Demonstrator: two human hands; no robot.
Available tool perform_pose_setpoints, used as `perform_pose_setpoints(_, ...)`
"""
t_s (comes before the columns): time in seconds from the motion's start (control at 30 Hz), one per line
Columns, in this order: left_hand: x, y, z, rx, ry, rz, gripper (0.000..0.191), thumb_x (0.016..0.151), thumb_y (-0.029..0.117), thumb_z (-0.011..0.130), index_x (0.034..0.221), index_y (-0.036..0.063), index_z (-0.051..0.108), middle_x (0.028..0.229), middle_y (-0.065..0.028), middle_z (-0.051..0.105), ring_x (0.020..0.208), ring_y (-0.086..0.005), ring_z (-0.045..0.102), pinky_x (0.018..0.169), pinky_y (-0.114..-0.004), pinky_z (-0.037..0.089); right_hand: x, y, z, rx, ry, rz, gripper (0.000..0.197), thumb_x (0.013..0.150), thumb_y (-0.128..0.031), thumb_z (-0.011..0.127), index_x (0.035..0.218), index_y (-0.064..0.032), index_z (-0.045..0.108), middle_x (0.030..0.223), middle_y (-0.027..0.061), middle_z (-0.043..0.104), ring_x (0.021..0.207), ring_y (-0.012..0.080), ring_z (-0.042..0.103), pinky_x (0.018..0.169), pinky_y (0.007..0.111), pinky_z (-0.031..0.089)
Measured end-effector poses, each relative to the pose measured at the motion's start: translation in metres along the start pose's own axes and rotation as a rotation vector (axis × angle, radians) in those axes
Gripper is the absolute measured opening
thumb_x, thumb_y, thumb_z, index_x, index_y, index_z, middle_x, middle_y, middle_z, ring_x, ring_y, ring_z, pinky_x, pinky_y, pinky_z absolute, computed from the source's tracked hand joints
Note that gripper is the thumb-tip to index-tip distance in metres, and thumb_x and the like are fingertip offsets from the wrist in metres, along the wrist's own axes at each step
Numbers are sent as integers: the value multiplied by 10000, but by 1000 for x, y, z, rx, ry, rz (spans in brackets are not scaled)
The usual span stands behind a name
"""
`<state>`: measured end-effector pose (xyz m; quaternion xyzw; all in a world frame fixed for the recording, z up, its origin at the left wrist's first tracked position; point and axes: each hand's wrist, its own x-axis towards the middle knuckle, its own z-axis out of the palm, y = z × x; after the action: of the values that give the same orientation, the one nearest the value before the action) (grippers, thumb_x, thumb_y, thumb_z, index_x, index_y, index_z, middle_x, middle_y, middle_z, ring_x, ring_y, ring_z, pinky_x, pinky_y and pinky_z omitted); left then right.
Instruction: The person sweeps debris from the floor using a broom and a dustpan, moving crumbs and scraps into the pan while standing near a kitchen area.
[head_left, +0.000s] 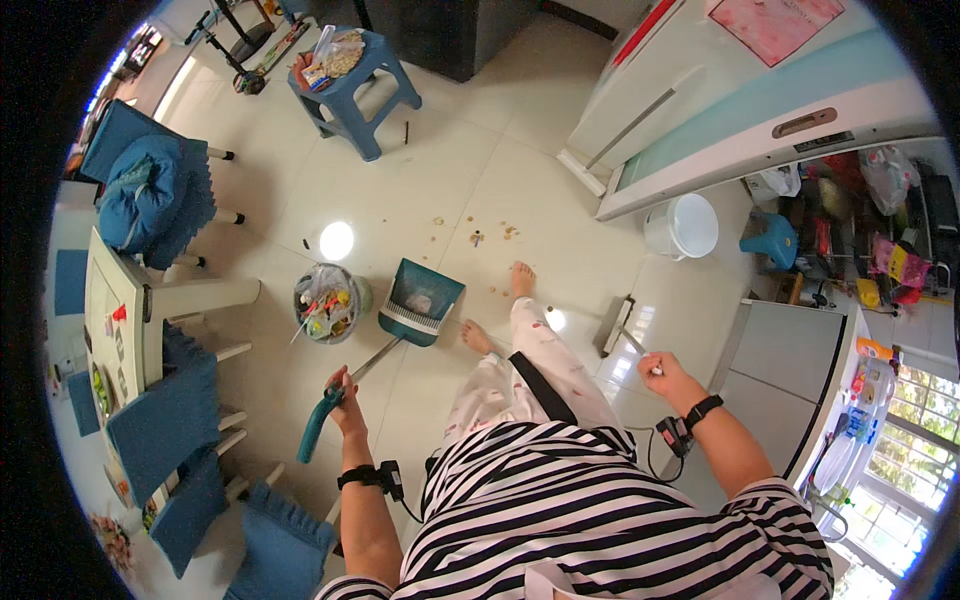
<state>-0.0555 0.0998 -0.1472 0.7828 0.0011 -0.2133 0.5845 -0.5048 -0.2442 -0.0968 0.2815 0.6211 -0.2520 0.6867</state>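
Note:
My left hand grips the handle of a long-handled green dustpan, just where its curved green grip meets the metal pole. The dustpan's mouth faces away from me, and a little pale debris lies inside it. Off to the right, my right hand is closed around the pale pole of a broom, whose narrow head rests on the floor. Scattered crumbs of a brownish material lie on the tiles ahead of my bare feet, with a few bits near the toes.
Left of the dustpan stands a full waste bin. A blue plastic stool bearing food is ahead. Blue-covered chairs and a table line the left. A white bucket stands beside the sliding door; a grey cabinet is to the right.

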Motion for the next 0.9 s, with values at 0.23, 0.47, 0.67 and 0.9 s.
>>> perform_pose_setpoints(0.23,3,-14,-3,-28,-49,-38,265,813,252,571,974,43,547,972,-30,565,792,-96,494,690,-260,400,0,87,65,-93,-109,251,168,742,22,406,627,-48,306,545,24,358,451,102,371,379,192,337)
perform_pose_setpoints(0.47,10,-18,-1,-135,-61,-35,215,812,214,579,939,46,534,954,-21,565,754,-71,475,679,-225,379,-18,140,144,-111,-276,384,177,735,6,429,623,-53,306,553,18,358,436,92,374,383,189,338)
perform_pose_setpoints(0.67,8,-26,-3,5,-38,227,163,809,132,573,920,19,534,944,-81,579,880,-145,519,816,-274,396,-20,159,176,-211,-312,358,194,731,-4,477,625,-54,322,541,-3,353,420,74,364,367,163,325)
perform_pose_setpoints(0.9,9,-34,-3,-355,-103,123,175,802,59,554,944,-33,514,914,-84,549,874,-123,501,835,-252,385,-41,135,155,-632,-297,282,41,814,-92,441,813,-58,418,555,-6,352,419,63,323,344,156,280)
